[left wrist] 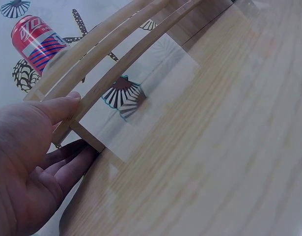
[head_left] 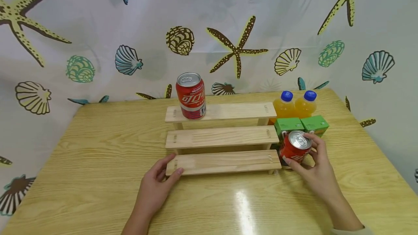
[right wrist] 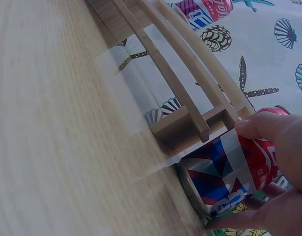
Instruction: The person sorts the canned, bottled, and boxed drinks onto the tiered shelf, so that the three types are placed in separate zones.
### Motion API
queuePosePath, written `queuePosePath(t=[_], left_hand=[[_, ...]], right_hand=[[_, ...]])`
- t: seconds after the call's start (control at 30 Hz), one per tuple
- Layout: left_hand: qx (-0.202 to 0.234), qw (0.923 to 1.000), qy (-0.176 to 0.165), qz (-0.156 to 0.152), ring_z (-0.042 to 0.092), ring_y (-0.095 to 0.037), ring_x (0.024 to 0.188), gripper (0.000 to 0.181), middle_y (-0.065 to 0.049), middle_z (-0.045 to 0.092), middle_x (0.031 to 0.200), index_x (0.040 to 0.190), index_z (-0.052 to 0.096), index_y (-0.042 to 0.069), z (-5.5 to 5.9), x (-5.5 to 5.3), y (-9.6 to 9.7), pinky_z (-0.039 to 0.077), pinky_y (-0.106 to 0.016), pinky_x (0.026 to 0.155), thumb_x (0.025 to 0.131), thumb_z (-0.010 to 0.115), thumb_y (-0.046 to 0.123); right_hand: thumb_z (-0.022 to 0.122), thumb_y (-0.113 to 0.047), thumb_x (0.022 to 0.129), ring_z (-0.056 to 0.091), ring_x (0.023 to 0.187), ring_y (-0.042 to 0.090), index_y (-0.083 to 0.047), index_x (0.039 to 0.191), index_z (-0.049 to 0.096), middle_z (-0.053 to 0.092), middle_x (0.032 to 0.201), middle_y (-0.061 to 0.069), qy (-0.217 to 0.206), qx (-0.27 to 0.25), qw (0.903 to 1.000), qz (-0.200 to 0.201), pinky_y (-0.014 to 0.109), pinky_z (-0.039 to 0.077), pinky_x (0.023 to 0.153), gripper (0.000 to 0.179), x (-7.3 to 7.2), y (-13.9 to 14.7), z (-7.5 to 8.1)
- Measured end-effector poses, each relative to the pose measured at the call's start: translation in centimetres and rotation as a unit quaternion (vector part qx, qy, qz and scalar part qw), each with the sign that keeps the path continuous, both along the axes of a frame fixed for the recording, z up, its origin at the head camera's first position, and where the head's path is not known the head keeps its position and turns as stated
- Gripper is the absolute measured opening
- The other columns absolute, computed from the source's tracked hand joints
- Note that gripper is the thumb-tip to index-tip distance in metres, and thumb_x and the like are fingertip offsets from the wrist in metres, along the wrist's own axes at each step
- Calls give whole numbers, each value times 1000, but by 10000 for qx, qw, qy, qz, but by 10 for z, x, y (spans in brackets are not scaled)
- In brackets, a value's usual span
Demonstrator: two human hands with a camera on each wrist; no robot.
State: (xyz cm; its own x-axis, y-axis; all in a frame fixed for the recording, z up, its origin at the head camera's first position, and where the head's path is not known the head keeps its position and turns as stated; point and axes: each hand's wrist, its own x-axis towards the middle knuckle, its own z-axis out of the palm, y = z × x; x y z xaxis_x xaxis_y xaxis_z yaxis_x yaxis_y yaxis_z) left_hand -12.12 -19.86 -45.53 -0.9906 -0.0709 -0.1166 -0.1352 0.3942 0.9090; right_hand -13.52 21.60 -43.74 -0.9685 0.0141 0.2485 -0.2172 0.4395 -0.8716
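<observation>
Held can point(head_left: 290, 152), red with a silver lid: located just off the right end of the wooden rack point(head_left: 225, 163), level with its lowest tier and near the desk point(head_left: 98, 173). Right hand point(head_left: 318, 173) grasps it, thumb on the near left side, fingers round the far right. In the right wrist view its lower band shows blue, white and red; whether the base touches the desk is hard to judge, as that edge is dim and partly covered by fingers.

Left hand point(head_left: 158, 184) grips the left end of the rack's lowest tier, thumb on top, other fingers underneath beside the support.

Rack: pale wood, three tiers rising like steps toward the back, standing on the desk. Second can point(head_left: 192, 99), also red, stands upright on the top tier at its left end.

Behind the held can: two green cartons point(head_left: 289, 123) side by side. Behind those, two bottles point(head_left: 283, 108) of orange liquid, blue caps. Backdrop: white cloth point(head_left: 147, 13) printed with starfish and shells.
</observation>
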Motion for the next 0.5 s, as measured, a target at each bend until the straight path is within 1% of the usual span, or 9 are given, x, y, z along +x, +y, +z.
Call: queuePosePath(t=[0.3,0.5], left_hand=[[55,10000,44,-24,38,-32,145,63,-3,41,157,143,53,27,1,-1,0,38,-47,116,88,73,49],[36,10000,19,10,39,-31,145,62,-2,43,157,143,53,28,2,0,1,39,-48,116,88,73,49]], right_hand=[[75,1,88,45,133,48,-13,153,19,36,141,20,-64,23,10000,66,37,61,83,88,0,-1,0],[75,2,87,45,133,47,-12,153,21,37,142,20,-39,2,10000,3,36,61,84,87,0,-2,-2]])
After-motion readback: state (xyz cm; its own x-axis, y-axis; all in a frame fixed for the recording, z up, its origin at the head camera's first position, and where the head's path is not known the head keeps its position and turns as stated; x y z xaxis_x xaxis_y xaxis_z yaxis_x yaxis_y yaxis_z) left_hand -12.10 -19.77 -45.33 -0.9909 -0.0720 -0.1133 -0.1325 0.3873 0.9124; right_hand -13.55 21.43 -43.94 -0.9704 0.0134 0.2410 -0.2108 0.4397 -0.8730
